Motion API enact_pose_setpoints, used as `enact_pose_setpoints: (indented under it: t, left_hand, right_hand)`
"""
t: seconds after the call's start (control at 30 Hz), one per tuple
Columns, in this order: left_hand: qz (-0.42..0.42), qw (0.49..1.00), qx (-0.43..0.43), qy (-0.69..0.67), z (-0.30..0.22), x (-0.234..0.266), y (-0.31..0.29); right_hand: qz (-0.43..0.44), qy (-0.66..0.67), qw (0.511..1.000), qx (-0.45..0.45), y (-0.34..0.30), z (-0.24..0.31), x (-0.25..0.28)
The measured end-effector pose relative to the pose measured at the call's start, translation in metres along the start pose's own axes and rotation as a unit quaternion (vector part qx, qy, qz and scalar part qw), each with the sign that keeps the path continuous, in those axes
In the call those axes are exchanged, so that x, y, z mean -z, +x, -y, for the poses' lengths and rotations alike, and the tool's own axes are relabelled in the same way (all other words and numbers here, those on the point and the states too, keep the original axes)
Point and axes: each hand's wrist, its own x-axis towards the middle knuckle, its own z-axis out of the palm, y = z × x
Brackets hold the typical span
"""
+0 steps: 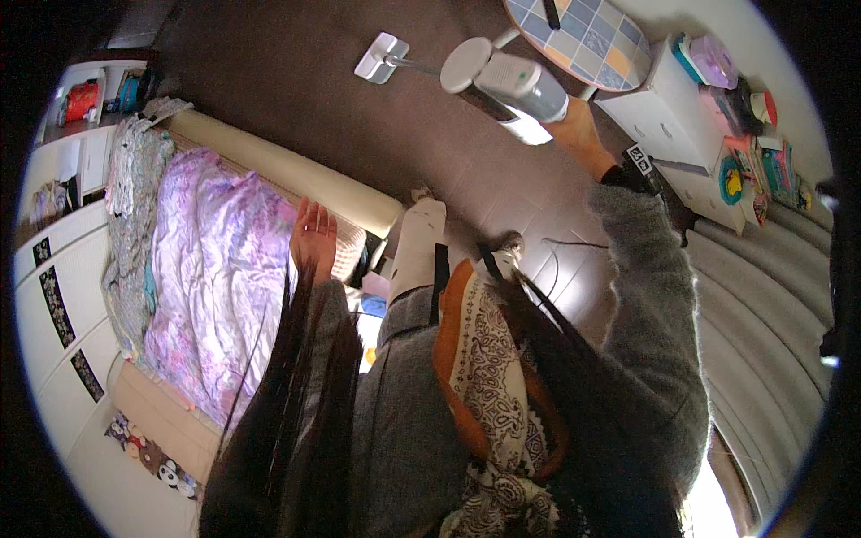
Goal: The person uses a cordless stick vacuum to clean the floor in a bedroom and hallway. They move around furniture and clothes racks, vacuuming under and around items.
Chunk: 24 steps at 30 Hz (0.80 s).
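My right hand (581,139) reaches forward at the upper right, closed around the handle end of a white and grey stick vacuum cleaner (513,76). A thin tube runs left from its body to a flat white floor head (383,58), which rests on the dark floor. The fingers around the handle are partly hidden. My left hand (314,235) holds nothing; its fingers stretch forward above the near side of the bed, beside the purple and white bedding (211,269).
A round tiled-top table (587,40) stands ahead on the right. Beside it are white drawers (659,117) with containers on top. Grey curtains (762,314) hang at the right. A rolled cream mat or bolster (296,170) edges the bed. A dark cable (574,243) crosses the floor.
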Motion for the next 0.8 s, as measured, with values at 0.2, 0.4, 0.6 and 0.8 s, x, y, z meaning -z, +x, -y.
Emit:
enact_pose_setpoints:
  t: [0.2, 0.4, 0.6, 0.8]
  left_hand:
    - [0.017, 0.999, 0.012, -0.028, 0.096, 0.018, -0.061]
    - [-0.022, 0.995, 0.087, -0.033, 0.16, -0.015, -0.124]
    - [0.033, 0.995, 0.091, 0.004, 0.186, -0.042, -0.138]
    - [0.058, 0.995, 0.081, 0.032, 0.182, -0.063, -0.138]
  right_hand:
    - [0.069, -0.201, 0.973, 0.084, -0.109, -0.089, 0.07]
    - [-0.084, 0.033, 0.992, -0.088, -0.27, -0.166, 0.163]
    - [-0.191, 0.275, 0.891, -0.308, -0.377, -0.192, 0.206]
    - [-0.184, 0.406, 0.844, -0.3, -0.42, -0.176, 0.204]
